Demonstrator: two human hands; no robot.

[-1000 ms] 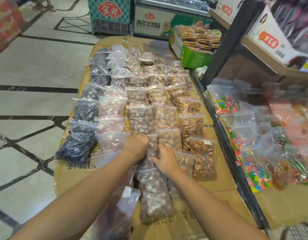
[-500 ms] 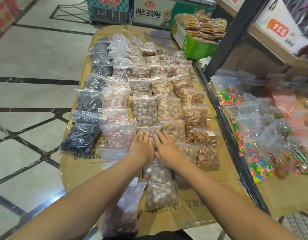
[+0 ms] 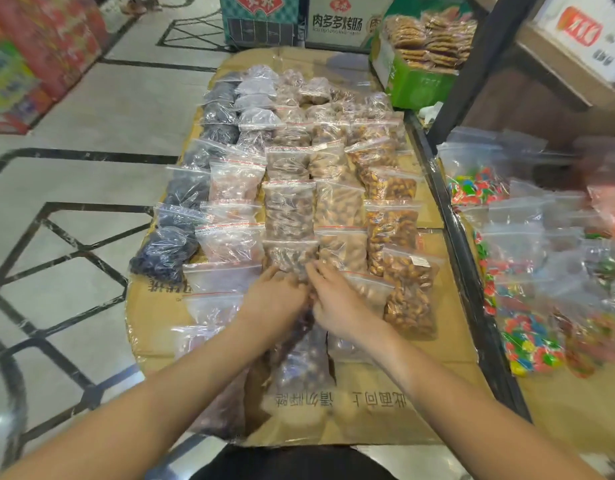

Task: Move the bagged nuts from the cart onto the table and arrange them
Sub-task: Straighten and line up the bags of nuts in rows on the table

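While both my hands meet at the near end of the middle row, my left hand and my right hand lie side by side on a bag of brown nuts, fingers bent over its lower edge; whether they pinch the plastic I cannot tell. The bagged nuts lie flat on the tabletop, which is covered with brown cardboard printed with Chinese characters, upside down to me. The bags are clear, glossy zip pouches with a thin red line at the seal, in about five rows: dark pieces at the left, pale pink ones, then brown, tan and orange-brown nuts. One bag at the right carries a small white label, too small to read. Behind stands a box reading "肉多多烤肠". At the right, bags of coloured candy lie blurred.
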